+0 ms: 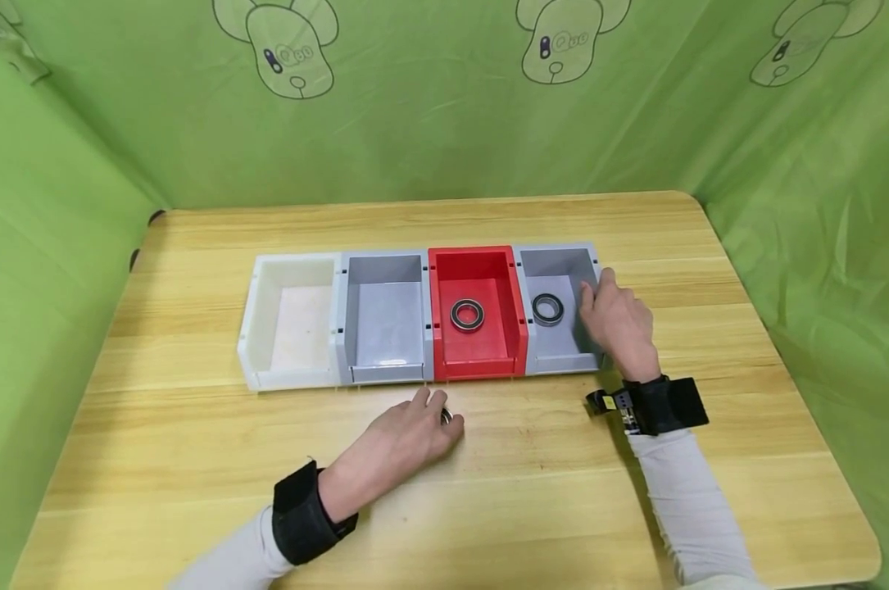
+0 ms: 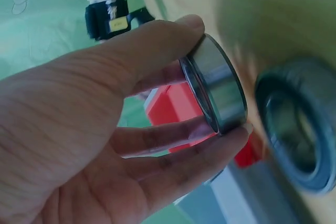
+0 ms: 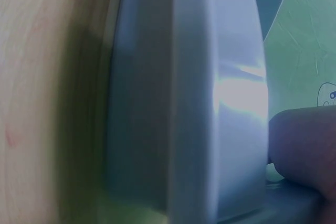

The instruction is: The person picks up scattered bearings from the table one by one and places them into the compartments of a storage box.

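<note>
My left hand (image 1: pixel 407 438) is over the table in front of the bins. It pinches a metal ball bearing (image 2: pixel 223 85) between thumb and fingers. A second bearing (image 2: pixel 299 124) appears right beside it in the left wrist view; the hand hides it in the head view. My right hand (image 1: pixel 621 324) grips the right wall of the rightmost grey bin (image 1: pixel 562 362), thumb on the inner side. One bearing (image 1: pixel 547 310) lies flat in that bin. Another bearing (image 1: pixel 467 315) lies in the red bin (image 1: pixel 481 369).
Left of the red bin, a grey bin (image 1: pixel 385 324) and a white bin (image 1: pixel 297 378) complete the row, side by side. The bins stand on a wooden table (image 1: pixel 488 516). Green fabric (image 1: pixel 429 131) with printed cartoon figures hangs behind and at both sides.
</note>
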Action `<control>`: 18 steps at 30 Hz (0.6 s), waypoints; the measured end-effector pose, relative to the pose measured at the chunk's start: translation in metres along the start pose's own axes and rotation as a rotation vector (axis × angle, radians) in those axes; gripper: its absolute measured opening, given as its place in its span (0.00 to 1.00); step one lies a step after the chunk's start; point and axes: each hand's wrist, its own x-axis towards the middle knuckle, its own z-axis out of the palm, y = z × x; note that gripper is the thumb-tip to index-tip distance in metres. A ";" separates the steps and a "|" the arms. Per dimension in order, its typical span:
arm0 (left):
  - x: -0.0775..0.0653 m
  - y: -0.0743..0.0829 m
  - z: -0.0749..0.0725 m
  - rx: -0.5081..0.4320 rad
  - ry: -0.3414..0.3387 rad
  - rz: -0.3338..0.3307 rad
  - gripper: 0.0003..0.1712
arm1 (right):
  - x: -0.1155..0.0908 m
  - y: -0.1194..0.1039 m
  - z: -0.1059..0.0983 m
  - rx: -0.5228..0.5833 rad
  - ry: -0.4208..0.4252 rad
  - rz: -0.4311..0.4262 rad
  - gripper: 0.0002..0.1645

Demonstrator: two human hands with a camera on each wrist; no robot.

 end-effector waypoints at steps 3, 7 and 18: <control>0.000 -0.007 -0.007 -0.027 -0.006 -0.022 0.16 | 0.000 0.000 -0.001 0.002 -0.004 0.000 0.25; -0.001 -0.018 -0.017 -0.050 0.002 -0.058 0.19 | 0.000 0.001 -0.001 0.001 0.000 -0.003 0.25; 0.001 -0.057 -0.041 -0.097 0.047 -0.131 0.15 | -0.001 0.001 -0.001 0.010 -0.008 -0.011 0.25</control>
